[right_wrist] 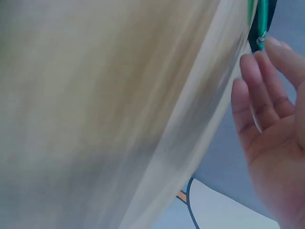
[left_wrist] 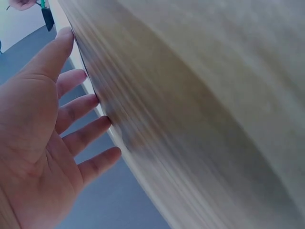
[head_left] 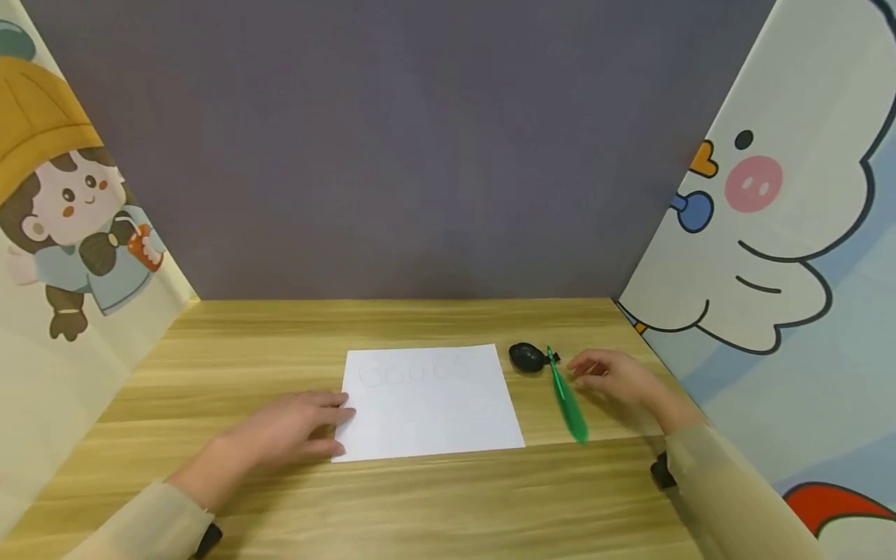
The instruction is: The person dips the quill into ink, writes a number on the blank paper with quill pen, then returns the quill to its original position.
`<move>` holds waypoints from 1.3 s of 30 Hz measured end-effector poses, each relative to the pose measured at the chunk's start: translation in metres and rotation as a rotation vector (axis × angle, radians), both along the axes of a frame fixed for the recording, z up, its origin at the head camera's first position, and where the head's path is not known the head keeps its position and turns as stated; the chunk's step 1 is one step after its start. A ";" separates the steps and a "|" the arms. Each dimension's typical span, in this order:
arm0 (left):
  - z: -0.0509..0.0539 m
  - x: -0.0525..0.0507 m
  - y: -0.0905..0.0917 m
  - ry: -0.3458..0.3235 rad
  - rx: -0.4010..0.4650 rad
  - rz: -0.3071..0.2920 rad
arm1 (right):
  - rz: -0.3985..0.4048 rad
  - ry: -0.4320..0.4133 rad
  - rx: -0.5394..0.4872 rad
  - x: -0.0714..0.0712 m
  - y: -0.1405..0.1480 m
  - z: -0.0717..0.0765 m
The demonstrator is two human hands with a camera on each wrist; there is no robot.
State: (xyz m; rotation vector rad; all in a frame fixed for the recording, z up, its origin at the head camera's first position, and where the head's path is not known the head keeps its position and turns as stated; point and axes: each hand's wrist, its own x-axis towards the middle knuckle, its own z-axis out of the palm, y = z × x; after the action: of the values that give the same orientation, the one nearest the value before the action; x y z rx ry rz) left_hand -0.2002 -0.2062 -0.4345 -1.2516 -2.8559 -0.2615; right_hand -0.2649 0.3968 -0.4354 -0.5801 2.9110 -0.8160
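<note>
A white sheet of paper [head_left: 434, 416] with a row of faint round pencil-like marks along its top lies on the table. My left hand [head_left: 297, 428] rests at its left edge, fingers spread and nearly straight; the left wrist view shows the bare palm of this hand [left_wrist: 38, 129]. Right of the paper lies a green pen with a leaf-shaped end [head_left: 570, 404], its narrow end by a black egg-shaped object [head_left: 526, 357]. Just beside them is my right hand [head_left: 619, 381], fingers loosely bent and holding nothing. In the right wrist view the pen [right_wrist: 262, 24] appears just beyond the fingertips.
The wooden table [head_left: 420, 505] meets a dark grey panel [head_left: 420, 155] at the back. Walls with cartoon figures stand on both sides, a child [head_left: 84, 202] at left and a white bird [head_left: 791, 218] at right.
</note>
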 end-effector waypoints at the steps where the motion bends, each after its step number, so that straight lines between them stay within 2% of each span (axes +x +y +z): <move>1: 0.000 0.000 0.000 0.000 0.004 0.001 | 0.010 -0.007 -0.012 -0.004 0.000 -0.001; 6: -0.001 0.002 -0.001 0.004 0.015 0.000 | 0.009 -0.089 -0.098 -0.020 -0.001 -0.007; 10: -0.001 0.004 0.000 0.000 0.016 0.002 | 0.020 -0.175 -0.165 -0.027 -0.003 -0.007; 16: -0.002 0.004 0.000 0.006 0.016 0.004 | 0.027 -0.237 -0.146 -0.030 -0.009 -0.004; 21: -0.002 0.004 -0.001 0.006 0.018 0.007 | 0.039 -0.257 -0.117 -0.035 -0.014 -0.006; 29: -0.002 0.004 0.000 -0.007 0.007 0.022 | 0.069 -0.284 -0.148 -0.037 -0.017 -0.008; 39: -0.002 0.005 0.000 -0.003 0.000 0.028 | 0.066 -0.265 -0.129 -0.038 -0.022 -0.008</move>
State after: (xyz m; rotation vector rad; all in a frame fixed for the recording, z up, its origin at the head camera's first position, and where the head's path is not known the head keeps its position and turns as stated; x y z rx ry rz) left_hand -0.1956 -0.2058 -0.4366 -1.2116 -2.8737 -0.2631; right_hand -0.3029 0.3748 -0.4434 -0.5284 2.6017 -0.9937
